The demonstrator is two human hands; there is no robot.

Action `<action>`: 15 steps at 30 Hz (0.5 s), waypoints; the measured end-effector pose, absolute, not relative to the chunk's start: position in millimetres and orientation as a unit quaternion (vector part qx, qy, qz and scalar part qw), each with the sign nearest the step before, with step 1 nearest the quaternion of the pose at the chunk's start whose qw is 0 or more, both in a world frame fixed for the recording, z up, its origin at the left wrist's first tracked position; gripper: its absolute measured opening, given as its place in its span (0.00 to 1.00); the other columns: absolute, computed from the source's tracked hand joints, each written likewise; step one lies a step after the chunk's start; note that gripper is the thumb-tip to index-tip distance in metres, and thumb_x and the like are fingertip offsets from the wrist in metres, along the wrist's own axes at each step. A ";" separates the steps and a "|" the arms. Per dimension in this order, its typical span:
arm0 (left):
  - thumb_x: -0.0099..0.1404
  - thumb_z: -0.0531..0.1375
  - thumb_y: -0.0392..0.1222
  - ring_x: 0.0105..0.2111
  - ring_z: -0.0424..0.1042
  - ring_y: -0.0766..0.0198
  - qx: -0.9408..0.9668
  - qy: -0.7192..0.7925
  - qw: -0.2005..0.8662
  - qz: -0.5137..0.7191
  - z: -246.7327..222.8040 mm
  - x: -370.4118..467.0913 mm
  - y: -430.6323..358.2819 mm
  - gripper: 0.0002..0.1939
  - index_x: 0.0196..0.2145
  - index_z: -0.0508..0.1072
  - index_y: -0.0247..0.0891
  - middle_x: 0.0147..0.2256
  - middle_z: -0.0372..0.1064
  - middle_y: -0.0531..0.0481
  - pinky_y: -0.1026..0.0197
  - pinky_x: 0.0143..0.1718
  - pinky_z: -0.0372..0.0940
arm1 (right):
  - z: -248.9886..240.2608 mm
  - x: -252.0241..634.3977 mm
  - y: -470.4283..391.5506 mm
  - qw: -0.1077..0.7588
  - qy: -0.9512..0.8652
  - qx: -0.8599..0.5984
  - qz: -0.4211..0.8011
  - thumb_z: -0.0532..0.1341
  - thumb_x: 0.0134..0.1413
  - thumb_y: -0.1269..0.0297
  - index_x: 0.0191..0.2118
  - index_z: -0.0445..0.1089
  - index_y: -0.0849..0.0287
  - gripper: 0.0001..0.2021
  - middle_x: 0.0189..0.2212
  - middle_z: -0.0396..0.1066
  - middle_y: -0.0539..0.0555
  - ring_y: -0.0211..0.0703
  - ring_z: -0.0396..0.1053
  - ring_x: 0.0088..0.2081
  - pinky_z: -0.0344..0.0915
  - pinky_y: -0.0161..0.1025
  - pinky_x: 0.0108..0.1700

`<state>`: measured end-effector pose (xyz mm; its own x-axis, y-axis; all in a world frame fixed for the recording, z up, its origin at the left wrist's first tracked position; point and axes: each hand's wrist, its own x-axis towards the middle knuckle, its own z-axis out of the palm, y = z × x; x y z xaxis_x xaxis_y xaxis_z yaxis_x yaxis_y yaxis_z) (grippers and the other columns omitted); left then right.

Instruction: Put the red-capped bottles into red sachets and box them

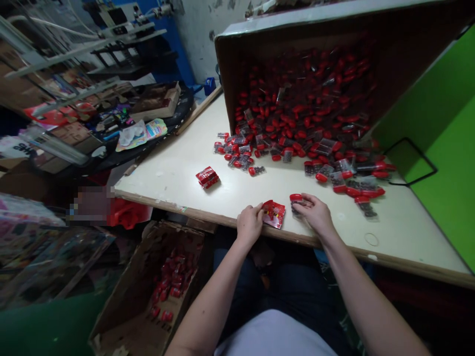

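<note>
My left hand pinches the left side of a red printed packet near the table's front edge. Just to the right, my right hand is closed around a small clear container with a red cap and dark pieces inside. A gap separates the container from the packet. Farther left on the table lies a small stack of red packets. Many similar red-capped containers spill onto the tabletop from a large tipped cardboard box.
The large cardboard box stands open toward me at the back. Below the table's left front edge, another cardboard box holds red items. A rubber band lies at right, near a black wire frame. Machinery stands left.
</note>
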<state>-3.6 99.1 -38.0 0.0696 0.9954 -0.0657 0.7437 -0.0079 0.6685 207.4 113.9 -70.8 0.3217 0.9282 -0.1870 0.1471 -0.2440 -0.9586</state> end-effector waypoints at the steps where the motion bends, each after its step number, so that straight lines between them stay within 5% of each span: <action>1: 0.64 0.51 0.43 0.29 0.65 0.62 0.667 0.648 0.282 0.235 -38.3 -4.9 99.3 0.14 0.38 0.76 0.43 0.27 0.65 0.48 0.62 0.32 0.56 | -67.3 206.2 109.8 0.485 -0.387 -0.651 0.437 0.68 0.38 0.59 0.46 0.69 0.64 0.26 0.37 0.74 0.59 0.46 0.74 0.35 0.71 0.45 0.41; 8: 0.54 0.62 0.46 0.26 0.64 0.66 0.408 0.586 0.516 0.472 -29.3 -0.9 99.8 0.11 0.21 0.73 0.35 0.23 0.66 0.51 0.63 0.32 0.57 | -33.9 191.2 71.1 0.568 -0.338 -0.524 0.538 0.68 0.44 0.60 0.41 0.71 0.55 0.16 0.38 0.74 0.51 0.41 0.72 0.39 0.70 0.44 0.45; 15: 0.38 0.71 0.43 0.18 0.59 0.74 0.184 0.517 0.647 0.529 -9.2 11.0 92.0 0.19 0.15 0.64 0.34 0.18 0.63 0.56 0.67 0.22 0.50 | -17.1 168.8 38.1 0.549 -0.380 -0.510 0.542 0.65 0.49 0.59 0.42 0.70 0.54 0.13 0.40 0.73 0.51 0.41 0.70 0.41 0.71 0.39 0.41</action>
<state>11.0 92.0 -9.2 -0.0944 0.8749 -0.4751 -0.4952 0.3727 0.7848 168.8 38.1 -17.1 0.1231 0.9833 -0.1343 -0.2081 -0.1068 -0.9723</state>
